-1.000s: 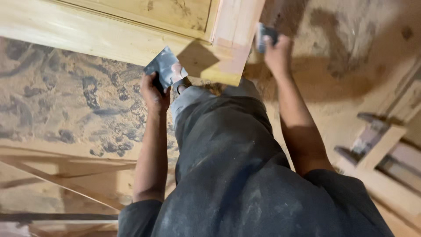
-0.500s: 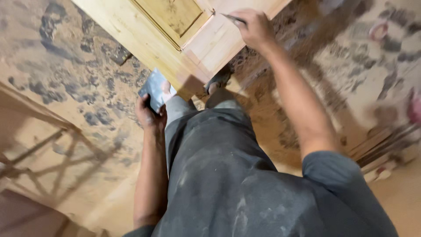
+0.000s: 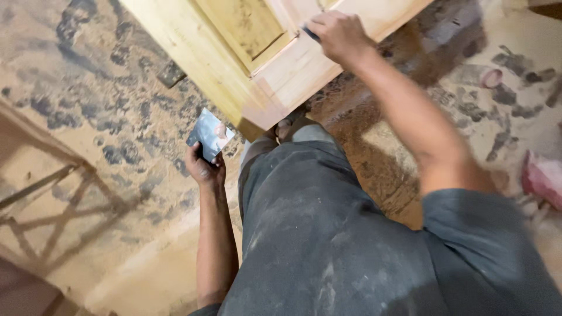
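Note:
A pale wooden panelled door (image 3: 222, 64) lies flat in front of me, its corner near my legs. My right hand (image 3: 336, 35) rests on the door's frame, fingers closed on a small dark tool (image 3: 310, 32) pressed to the wood; most of that tool is hidden. My left hand (image 3: 205, 167) hangs beside my leg and grips a flat square metal blade (image 3: 209, 134) with smears of filler on it, held off the door. Dusty dark grey trousers (image 3: 328, 234) fill the lower middle of the view, and one foot (image 3: 290, 126) shows under the door's corner.
The floor (image 3: 88, 117) is dusty and mottled with dark patches. A shadow of a wooden frame falls at the left (image 3: 47, 205). A pink object (image 3: 541, 178) lies at the right edge and a small round lid-like thing (image 3: 492, 77) sits on the far right floor.
The view has swung and the door now lies further up and left. My right hand moved onto the door's frame rail. My left hand with the blade dropped lower, away from the door.

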### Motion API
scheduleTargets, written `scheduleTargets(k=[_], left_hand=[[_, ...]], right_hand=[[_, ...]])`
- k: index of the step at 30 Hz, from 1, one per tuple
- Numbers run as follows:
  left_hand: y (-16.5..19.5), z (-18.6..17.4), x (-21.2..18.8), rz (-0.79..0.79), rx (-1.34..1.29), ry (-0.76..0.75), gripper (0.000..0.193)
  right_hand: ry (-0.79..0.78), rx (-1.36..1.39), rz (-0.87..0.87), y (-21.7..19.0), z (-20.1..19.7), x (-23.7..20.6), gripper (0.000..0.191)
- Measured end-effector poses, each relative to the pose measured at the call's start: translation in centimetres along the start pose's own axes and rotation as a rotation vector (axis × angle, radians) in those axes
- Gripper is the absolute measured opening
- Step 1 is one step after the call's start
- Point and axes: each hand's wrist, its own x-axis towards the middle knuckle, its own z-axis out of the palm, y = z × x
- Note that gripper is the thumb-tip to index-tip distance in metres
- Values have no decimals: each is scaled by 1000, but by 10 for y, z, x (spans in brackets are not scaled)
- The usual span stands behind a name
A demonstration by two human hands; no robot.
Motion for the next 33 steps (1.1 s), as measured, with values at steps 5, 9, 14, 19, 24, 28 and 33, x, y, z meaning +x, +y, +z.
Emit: scheduleTargets(k=[5,9,14,19,24,28,33], left_hand=[[-15,64,20,-7,141,-54,29],[-47,120,34,-14,338,-182,29],[-124,180,42,-92,483,-273,20],[-198,216,55,-134,543,-254,21],[-267,259,48,-16,418,-184,19],[-308,289,17,-32,355,-130,28],[-305,296,5,30,310,9,26]], right_hand=[[140,-65,37,-21,-9,-8,22],[-1,377,325,-12,-16,-53,27],[522,541,679,26,-36,-102,22],[228,650,970,111,-35,-146,29],[348,321,621,268,-31,-157,22],[272,28,563,341,-34,-99,26],[459,-130,551,307,-15,-55,36]])
